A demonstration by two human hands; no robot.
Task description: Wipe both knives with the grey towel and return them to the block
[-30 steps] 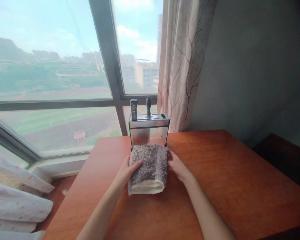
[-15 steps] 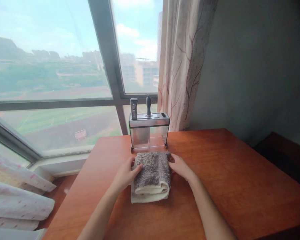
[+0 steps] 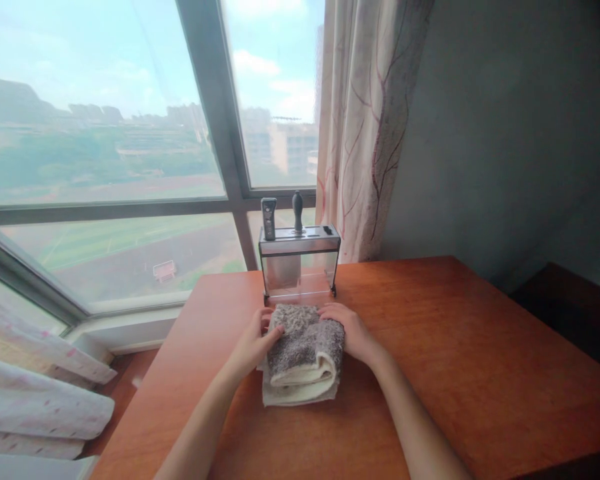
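Note:
A folded grey-brown fluffy towel [image 3: 305, 350] lies on the table, its pale underside showing at the near fold. My left hand [image 3: 257, 340] holds the left side, thumb on top and fingers curled at the edge. On the right side, my right hand [image 3: 350, 330] grips the towel, with its fingers bent over the upper surface and the thumb hidden. That edge bulges up into a loose fold. Just behind the towel stands a clear knife holder [image 3: 300, 243] with a grey top. From it rise a flat dark handle [image 3: 269, 219] and a rounded dark handle [image 3: 298, 212].
The reddish-brown wooden table [image 3: 455, 360] reaches to both sides. Behind it are a large window with a grey frame [image 3: 105, 212] and a patterned curtain [image 3: 360, 120]. More white curtain cloth [image 3: 40, 400] hangs at the lower left, beside the table's left edge.
My right hand has moved from the towel's right side up and left over its top, pushing that edge into a higher fold. My left hand stays at the left edge.

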